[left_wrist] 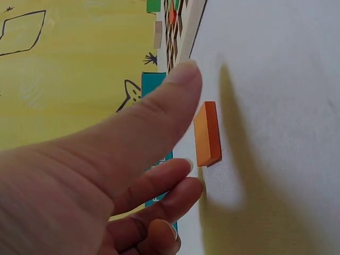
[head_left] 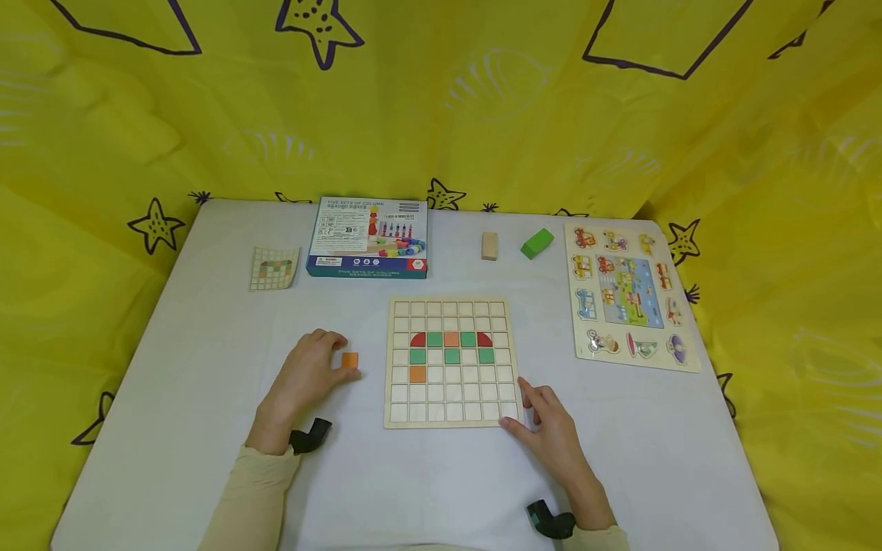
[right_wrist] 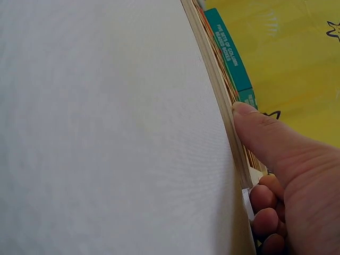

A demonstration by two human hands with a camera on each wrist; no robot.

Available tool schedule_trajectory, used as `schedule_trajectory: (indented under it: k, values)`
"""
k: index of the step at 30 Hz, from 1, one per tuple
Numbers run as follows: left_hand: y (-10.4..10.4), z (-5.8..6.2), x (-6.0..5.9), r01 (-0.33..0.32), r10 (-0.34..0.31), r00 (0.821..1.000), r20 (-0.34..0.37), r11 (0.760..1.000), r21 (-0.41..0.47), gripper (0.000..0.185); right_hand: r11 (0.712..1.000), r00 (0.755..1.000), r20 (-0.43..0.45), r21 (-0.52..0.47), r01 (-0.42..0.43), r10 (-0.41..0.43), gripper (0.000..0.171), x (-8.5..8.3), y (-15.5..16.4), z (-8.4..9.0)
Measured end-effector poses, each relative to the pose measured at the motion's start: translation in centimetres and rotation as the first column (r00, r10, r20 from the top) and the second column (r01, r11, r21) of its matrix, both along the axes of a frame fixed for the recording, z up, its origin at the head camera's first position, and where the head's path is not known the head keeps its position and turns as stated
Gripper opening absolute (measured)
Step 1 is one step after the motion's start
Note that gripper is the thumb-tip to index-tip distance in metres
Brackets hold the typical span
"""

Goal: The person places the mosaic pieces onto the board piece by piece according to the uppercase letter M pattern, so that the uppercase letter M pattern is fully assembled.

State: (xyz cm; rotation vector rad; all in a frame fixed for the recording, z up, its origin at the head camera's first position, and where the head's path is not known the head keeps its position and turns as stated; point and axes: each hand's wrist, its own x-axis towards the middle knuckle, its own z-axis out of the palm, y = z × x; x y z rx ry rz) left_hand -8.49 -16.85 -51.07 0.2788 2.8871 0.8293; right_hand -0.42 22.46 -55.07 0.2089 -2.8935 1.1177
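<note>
An orange square block point(head_left: 350, 360) rests on the white table left of the wooden grid board point(head_left: 452, 422). Around it my left hand point(head_left: 308, 375) spreads thumb and fingers, with a gap to the block in the left wrist view. Set in the board's cells are red quarter-round pieces point(head_left: 485, 339), several green squares point(head_left: 452, 357) and two orange squares point(head_left: 417, 373). My right hand point(head_left: 549, 432) holds the board's near right corner, thumb on the front edge and fingers along the right side. Seen from the right wrist, the thumb point(right_wrist: 260, 127) touches the board's edge.
A creased pattern card point(head_left: 273, 268) lies at the back left, beside a bead-set box point(head_left: 367, 237). Behind the board are a plain wooden block point(head_left: 489, 246) and a green block point(head_left: 537, 242). A vehicle puzzle board point(head_left: 630, 360) lies at the right. Yellow curtains surround the table.
</note>
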Motion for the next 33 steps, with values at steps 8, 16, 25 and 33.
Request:
schedule_trajectory:
  k: [8, 16, 25, 33]
  values:
    - [-0.4, 0.0, 0.1, 0.032, -0.031, 0.999, -0.024, 0.999, 0.011, 0.037, 1.000, 1.000, -0.006, 0.005, -0.007, 0.007, 0.074, 0.0, 0.1, 0.0]
    - [-0.4, 0.3, -0.1, 0.038, -0.038, 0.999, -0.012, 0.999, -0.003, 0.023, 1.000, 1.000, -0.003, 0.008, -0.010, 0.010, 0.075, 0.0, 0.0, 0.0]
    - [-0.2, 1.0, -0.8, 0.000, 0.000, 1.000, -0.017, 1.000, 0.020, 0.024, 1.000, 1.000, 0.023, 0.002, 0.002, -0.002, 0.075, 0.0, 0.0, 0.1]
    - [1.5, 2.1, -1.9, -0.005, 0.005, 1.000, 0.003, 0.999, 0.053, 0.026, 1.000, 0.999, 0.037, 0.001, 0.007, -0.007, 0.075, 0.0, 0.0, 0.2]
